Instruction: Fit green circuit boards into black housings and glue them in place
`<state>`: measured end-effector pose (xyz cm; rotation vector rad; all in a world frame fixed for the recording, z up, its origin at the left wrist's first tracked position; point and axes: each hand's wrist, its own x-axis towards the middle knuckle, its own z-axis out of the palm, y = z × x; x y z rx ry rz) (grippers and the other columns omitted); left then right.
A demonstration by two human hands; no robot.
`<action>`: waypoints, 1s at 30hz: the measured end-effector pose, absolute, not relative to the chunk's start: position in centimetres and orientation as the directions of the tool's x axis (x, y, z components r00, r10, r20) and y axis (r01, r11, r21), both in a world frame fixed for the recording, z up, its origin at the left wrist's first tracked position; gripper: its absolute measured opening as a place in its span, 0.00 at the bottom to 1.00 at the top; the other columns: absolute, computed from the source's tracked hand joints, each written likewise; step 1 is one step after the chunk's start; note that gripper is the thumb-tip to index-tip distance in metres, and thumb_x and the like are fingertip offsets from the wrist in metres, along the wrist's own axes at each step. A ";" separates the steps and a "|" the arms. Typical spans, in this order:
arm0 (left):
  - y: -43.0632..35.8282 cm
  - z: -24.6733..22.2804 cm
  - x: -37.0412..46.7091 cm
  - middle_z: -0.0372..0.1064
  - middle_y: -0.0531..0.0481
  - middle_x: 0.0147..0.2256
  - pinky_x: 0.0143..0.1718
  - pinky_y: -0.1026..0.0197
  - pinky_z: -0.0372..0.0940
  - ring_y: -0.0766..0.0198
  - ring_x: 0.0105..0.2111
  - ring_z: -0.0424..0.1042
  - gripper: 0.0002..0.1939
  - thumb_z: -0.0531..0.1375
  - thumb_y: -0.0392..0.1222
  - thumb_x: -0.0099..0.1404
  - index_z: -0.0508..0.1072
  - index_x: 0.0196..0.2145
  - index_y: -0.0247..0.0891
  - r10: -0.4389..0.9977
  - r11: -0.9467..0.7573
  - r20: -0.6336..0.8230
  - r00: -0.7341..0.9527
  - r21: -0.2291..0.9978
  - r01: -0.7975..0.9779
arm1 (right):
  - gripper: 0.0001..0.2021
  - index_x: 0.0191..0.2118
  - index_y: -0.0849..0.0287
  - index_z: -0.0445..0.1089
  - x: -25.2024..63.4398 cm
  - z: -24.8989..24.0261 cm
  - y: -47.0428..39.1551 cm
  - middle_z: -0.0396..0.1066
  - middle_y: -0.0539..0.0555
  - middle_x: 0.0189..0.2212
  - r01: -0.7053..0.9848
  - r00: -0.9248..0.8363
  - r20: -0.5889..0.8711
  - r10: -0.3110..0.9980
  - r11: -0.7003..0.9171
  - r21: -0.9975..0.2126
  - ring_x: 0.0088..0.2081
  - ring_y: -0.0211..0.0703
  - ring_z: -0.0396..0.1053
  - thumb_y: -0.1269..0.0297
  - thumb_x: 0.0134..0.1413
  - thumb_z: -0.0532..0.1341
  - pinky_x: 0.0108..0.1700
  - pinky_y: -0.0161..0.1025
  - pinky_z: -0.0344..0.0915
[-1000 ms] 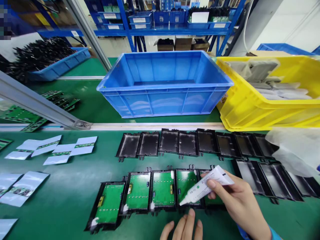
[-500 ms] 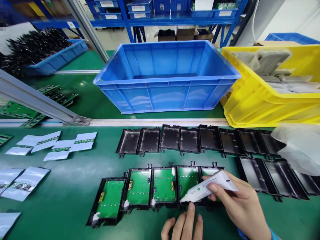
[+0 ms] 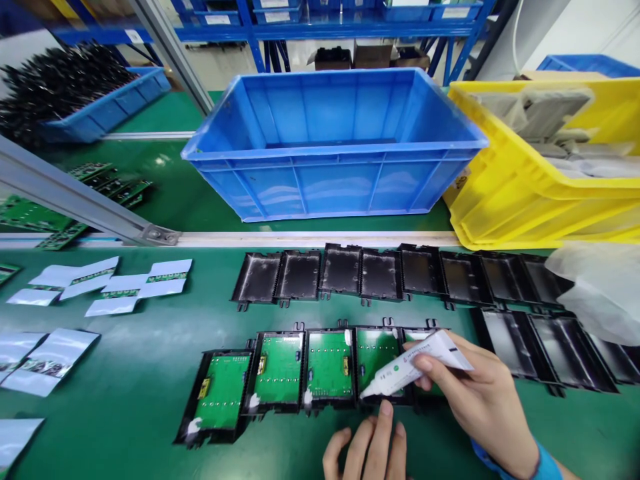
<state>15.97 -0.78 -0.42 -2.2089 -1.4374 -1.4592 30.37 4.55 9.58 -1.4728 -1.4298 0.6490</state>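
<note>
My right hand (image 3: 493, 400) is closed round a white squeeze tube (image 3: 400, 375), tilted with its nozzle down at the lower left corner of a black plastic housing (image 3: 357, 347). A green circuit board (image 3: 376, 343) lies in that housing. My left hand (image 3: 367, 447) rests below it, fingers apart and holding nothing, its longest fingertip at or close to the housing's lower edge. To the left, three more housings hold green boards (image 3: 330, 363) with white paste dabs (image 3: 254, 400) at their corners. Another housing (image 3: 425, 333) sits partly hidden behind the tube and right hand.
Behind lies a row of black housings without boards (image 3: 343, 270), with more at right (image 3: 510, 340) beside a translucent bag (image 3: 600, 293). A blue bin (image 3: 335, 180) and a yellow bin (image 3: 550, 213) stand beyond. White sheets with small boards (image 3: 55, 363) lie at left.
The view has shifted slightly, so the bins sit a little higher in the picture. The tube's nozzle stays at the same housing corner, and both hands keep nearly the same pose.
</note>
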 end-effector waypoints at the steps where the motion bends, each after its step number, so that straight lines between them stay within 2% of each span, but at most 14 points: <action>1: -0.8 -0.4 15.9 0.79 0.50 0.28 0.51 0.57 0.57 0.65 0.30 0.71 0.28 0.44 0.44 0.76 0.77 0.26 0.41 0.637 -0.542 0.766 0.089 0.363 0.758 | 0.12 0.25 0.57 0.71 30.4 9.6 4.5 0.68 0.48 0.20 0.454 0.175 0.234 0.956 0.132 -0.881 0.21 0.35 0.66 0.69 0.61 0.62 0.22 0.30 0.63; 18: -0.9 0.1 15.0 0.80 0.50 0.30 0.54 0.56 0.56 0.64 0.32 0.71 0.26 0.45 0.44 0.76 0.78 0.29 0.40 0.648 -0.580 0.742 0.173 0.334 0.743 | 0.13 0.24 0.57 0.70 30.7 9.3 4.4 0.68 0.47 0.21 0.474 0.162 0.219 0.962 0.119 -0.872 0.22 0.33 0.67 0.70 0.62 0.61 0.24 0.30 0.62; 30: -0.5 0.4 15.2 0.80 0.50 0.29 0.49 0.57 0.57 0.64 0.33 0.71 0.28 0.43 0.43 0.77 0.78 0.28 0.38 0.649 -0.585 0.736 0.191 0.323 0.744 | 0.15 0.22 0.58 0.68 30.6 9.4 4.6 0.68 0.47 0.20 0.484 0.154 0.252 0.955 0.150 -0.862 0.22 0.33 0.67 0.71 0.62 0.62 0.24 0.29 0.62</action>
